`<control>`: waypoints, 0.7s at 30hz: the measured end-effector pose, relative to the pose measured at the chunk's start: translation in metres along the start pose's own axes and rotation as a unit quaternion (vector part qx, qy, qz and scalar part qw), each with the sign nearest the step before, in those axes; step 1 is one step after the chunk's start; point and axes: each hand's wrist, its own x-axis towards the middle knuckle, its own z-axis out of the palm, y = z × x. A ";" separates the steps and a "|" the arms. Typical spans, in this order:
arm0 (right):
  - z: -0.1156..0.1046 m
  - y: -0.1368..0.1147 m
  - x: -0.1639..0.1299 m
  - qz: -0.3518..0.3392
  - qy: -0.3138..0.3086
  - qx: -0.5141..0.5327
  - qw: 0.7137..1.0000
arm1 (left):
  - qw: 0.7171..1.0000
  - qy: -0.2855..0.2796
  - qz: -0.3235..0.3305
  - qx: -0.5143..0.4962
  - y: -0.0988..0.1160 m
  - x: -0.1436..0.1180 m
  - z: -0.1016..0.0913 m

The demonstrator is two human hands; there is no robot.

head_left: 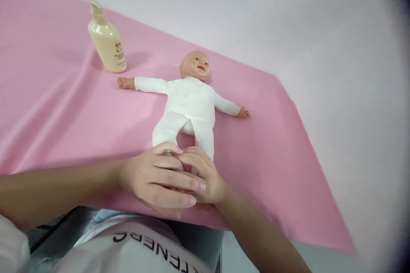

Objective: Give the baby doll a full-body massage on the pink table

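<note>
A baby doll [191, 101] lies flat on its back on the pink-covered tabletop [64, 106], head pointing away from the person and feet toward the near edge. It wears a white long-sleeved one-piece suit; its bald plastic head is tilted slightly, face up. Both arms are stretched straight out to the sides, small bare hands showing past the cuffs. The legs lie a little apart and run down toward the person's hands, which cover the feet, so the feet cannot be seen
</note>
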 end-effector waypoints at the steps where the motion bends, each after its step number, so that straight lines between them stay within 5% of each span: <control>1: 0.000 0.000 0.000 0.000 0.000 0.000 1.000 | 1.000 0.004 -0.002 -0.003 0.000 -0.001 0.001; 21: 0.001 0.000 -0.001 -0.028 0.004 -0.027 0.999 | 0.998 -0.039 -0.007 -0.049 0.000 0.003 -0.006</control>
